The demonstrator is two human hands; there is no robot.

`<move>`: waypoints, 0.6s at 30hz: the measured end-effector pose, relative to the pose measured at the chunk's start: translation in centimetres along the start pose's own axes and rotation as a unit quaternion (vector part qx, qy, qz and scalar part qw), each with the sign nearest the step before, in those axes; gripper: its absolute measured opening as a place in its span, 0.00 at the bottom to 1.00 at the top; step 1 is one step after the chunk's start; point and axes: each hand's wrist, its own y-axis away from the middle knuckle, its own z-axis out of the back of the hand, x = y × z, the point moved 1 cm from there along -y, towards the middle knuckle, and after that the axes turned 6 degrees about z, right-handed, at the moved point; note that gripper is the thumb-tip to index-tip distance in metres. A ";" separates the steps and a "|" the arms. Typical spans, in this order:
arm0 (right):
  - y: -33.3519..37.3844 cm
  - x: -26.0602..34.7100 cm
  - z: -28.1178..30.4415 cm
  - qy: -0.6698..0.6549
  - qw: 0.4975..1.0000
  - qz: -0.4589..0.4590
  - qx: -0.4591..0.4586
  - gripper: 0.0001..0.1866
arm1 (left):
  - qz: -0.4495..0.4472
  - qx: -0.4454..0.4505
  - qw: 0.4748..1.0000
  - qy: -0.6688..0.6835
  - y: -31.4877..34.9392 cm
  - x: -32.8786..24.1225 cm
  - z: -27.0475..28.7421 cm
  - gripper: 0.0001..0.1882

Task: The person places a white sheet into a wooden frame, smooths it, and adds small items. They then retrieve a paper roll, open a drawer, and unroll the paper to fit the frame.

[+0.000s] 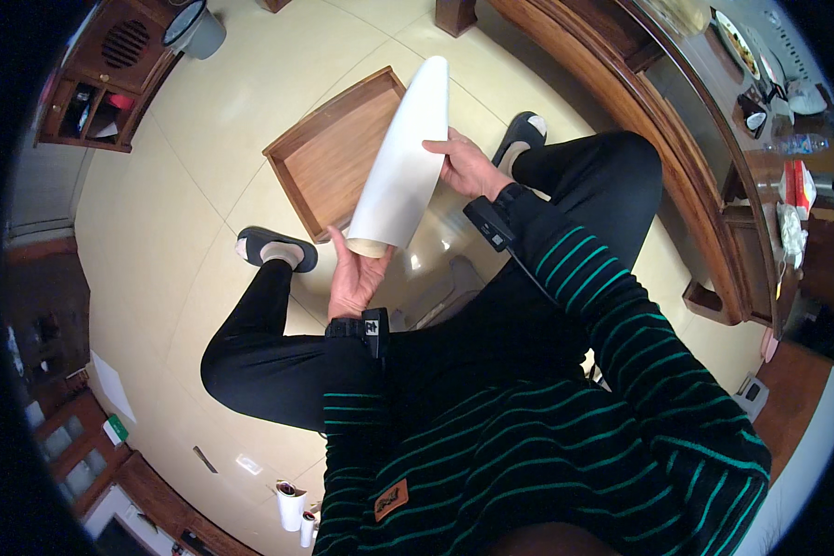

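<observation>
The white roll of sheet material [403,157], paper or film, I cannot tell which, slants between the person's knees and covers part of a shallow wooden drawer [343,139] on the tiled floor [185,148]; whether it touches the drawer is unclear. The left hand [356,278] cups its near end beside the tan core [369,248], and the right hand [470,167] grips the right side farther up, thumb on top, its other fingers mostly hidden. The step in hand seems to be steadying or turning the roll; the next move would call for support at both ends and a light touch, so that the outer layer stays smooth.
</observation>
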 end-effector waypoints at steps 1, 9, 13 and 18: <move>0.0 0.1 0.0 0.001 1.000 -0.001 -0.001 0.26 | 0.062 0.019 0.998 -0.007 -0.1 0.2 0.6 0.50; 0.1 0.7 -1.2 -0.013 0.999 0.046 0.024 0.22 | 0.210 0.033 0.961 -0.175 0.1 1.0 1.8 0.53; 0.3 0.2 -1.5 -0.046 0.997 0.047 0.040 0.21 | 0.130 -0.041 0.985 -0.105 -0.1 1.5 0.5 0.43; 0.6 -1.7 -1.1 -0.013 0.999 0.012 0.028 0.18 | 0.076 0.009 0.994 0.083 -1.4 0.8 1.4 0.29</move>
